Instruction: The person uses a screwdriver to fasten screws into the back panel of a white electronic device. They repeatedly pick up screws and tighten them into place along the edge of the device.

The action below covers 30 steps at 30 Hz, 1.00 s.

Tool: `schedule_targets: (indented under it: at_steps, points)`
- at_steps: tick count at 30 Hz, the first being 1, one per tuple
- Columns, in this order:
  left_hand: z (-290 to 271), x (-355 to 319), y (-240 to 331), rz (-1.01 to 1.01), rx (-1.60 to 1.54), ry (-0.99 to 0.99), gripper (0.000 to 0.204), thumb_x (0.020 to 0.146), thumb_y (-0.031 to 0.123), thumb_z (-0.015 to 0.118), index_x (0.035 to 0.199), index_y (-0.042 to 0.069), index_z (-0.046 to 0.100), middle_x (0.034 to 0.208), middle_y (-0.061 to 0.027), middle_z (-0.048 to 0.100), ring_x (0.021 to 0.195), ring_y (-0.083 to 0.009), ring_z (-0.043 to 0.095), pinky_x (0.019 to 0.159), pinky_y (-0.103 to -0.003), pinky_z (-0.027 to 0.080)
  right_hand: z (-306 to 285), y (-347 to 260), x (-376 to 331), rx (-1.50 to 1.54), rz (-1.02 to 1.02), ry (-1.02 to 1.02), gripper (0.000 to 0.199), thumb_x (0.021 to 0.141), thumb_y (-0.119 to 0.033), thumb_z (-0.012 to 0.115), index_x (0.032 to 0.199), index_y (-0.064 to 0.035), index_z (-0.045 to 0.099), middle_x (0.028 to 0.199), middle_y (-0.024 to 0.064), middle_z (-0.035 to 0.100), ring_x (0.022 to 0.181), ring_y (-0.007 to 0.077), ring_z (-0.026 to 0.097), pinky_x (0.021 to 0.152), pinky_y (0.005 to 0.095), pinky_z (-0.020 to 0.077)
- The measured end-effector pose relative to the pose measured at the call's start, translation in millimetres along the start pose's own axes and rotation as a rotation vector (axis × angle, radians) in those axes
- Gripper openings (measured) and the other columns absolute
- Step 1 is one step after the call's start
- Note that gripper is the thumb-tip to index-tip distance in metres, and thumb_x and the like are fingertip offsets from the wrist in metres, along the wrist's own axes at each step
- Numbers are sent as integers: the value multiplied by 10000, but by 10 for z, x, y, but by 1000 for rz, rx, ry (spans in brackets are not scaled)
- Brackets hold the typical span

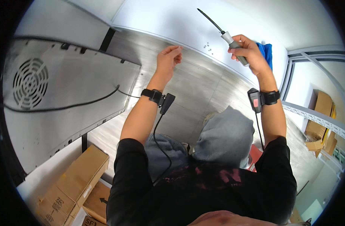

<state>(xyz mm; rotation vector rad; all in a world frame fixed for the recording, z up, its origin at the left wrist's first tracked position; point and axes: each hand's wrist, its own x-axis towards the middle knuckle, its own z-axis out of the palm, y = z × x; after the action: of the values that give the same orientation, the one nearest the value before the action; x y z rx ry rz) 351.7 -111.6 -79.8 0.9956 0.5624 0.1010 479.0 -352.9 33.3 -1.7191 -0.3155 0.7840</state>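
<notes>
My right hand (251, 54) is wrapped round the grey handle of a screwdriver (227, 36). Its dark shaft points up and to the left, above a white tabletop (153, 22). Several small metal screws (207, 46) lie loose on that top, left of the handle. My left hand (168, 60) is near the tabletop's front edge, thumb and fingers pinched together. Whatever the pinch holds, if anything, is too small to make out. Each wrist wears a black strap with a small device and a cable.
At left stands a large metal casing (78, 79) with a round vent and a black cable (67, 109) across it. Cardboard boxes (72, 180) sit at lower left. A blue cloth (265, 52) lies behind my right hand. A metal shelf (317, 118) with cardboard stands at right.
</notes>
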Motion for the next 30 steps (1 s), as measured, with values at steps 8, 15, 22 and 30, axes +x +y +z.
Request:
schedule_targets:
  at_steps: [8,15,22,30]
  points:
    - [642,542,-1058,-108,121,120,156,837,94,589,914,4,691,691,6,551,606,-78,445,565,-214,374,-45,1575,153,302,114,148,342,751,-6,626,1072,-13,510,836,84,586,688,141,578,618,266,441]
    - [711,799,-1320,-117,22,171,145,837,65,566,926,-9,653,747,-30,600,632,-94,502,579,-220,401,50,1929,299,434,104,201,322,770,-23,628,1071,-29,513,837,68,601,693,144,592,612,277,437]
    - [660,899,-1326,-71,83,101,166,806,36,632,960,-25,623,792,-62,624,642,-105,530,610,-228,448,57,2084,391,451,110,194,299,801,-13,578,1087,-60,507,852,91,627,689,141,586,620,265,436]
    - [632,944,-1497,478,807,235,136,747,77,708,882,62,703,771,-41,632,717,-140,550,648,-267,457,114,2145,354,492,136,249,293,803,-14,577,1087,-50,518,865,91,628,691,142,581,622,263,443]
